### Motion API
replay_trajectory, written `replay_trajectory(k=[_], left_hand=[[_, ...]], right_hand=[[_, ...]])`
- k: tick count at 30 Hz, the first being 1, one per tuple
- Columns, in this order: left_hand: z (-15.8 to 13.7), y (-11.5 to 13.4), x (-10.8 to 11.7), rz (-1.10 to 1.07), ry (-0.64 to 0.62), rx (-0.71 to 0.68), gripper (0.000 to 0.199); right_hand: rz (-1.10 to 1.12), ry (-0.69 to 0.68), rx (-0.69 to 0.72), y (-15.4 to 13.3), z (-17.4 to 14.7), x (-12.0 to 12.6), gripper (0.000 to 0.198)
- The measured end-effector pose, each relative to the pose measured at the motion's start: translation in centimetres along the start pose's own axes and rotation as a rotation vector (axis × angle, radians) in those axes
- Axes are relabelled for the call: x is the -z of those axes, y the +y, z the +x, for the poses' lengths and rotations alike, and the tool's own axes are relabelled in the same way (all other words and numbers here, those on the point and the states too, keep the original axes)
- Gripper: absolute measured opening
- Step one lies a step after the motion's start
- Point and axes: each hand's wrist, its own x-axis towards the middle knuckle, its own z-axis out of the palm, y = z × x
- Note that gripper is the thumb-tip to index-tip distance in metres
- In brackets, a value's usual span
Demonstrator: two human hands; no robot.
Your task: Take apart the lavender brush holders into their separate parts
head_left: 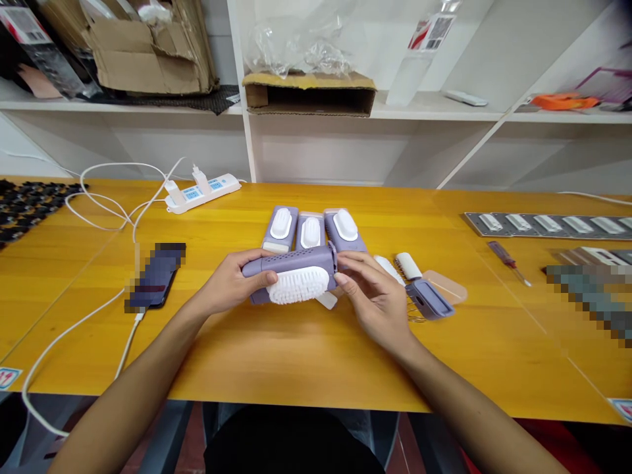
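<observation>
My left hand [234,283] is closed around the left end of a purple brush [296,258], with the thumb on its white bristle pad [299,286]. The brush lies sideways above the table, small holes along its upper side. The fingers of my right hand [378,299] close on its right end, where a raised purple edge shows; the fingertips hide part of that end. Just behind stand three similar purple pieces with white oval parts, the middle one [311,232] partly covered by the brush. A purple case [429,299] and a small white-bristled brush [408,266] lie right of my right hand.
A phone [157,276] with a cable and a white power strip [203,193] are on the left. To the right are a screwdriver [509,262] and a grey strip with white oval parts [548,224]. A shelf with a cardboard box [311,95] rises behind the table.
</observation>
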Motion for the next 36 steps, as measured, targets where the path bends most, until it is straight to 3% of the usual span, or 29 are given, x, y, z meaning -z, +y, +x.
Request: replay_trajectory(k=[5, 15, 18, 21, 28, 32, 36], left_hand=[[0.0, 0.0, -0.2, 0.005, 0.012, -0.009, 0.060], [0.1, -0.1, -0.5, -0.005, 0.020, -0.010, 0.065], [0.1, -0.3, -0.5, 0.000, 0.005, -0.007, 0.061], [0.1, -0.3, -0.4, -0.007, -0.037, -0.018, 0.056], [-0.1, 0.2, -0.6, -0.023, -0.094, 0.041, 0.048], [-0.2, 0.3, -0.6, -0.024, -0.075, 0.037, 0.050], [-0.2, 0.3, -0.4, -0.012, -0.031, 0.008, 0.050]], right_hand=[[0.045, -0.038, 0.015, -0.4, 0.1, 0.1, 0.050], [0.024, -0.125, -0.021, -0.4, 0.0, 0.5, 0.060], [0.017, -0.225, -0.064, -0.6, 0.1, 1.1, 0.065], [0.020, -0.314, -0.076, -0.9, 0.5, 1.7, 0.057], [0.207, -0.214, -0.181, -1.0, 0.8, 1.3, 0.027], [0.232, -0.114, -0.178, -1.1, 0.7, 1.1, 0.023], [0.266, -0.062, -0.211, -0.9, 0.5, 0.9, 0.035]])
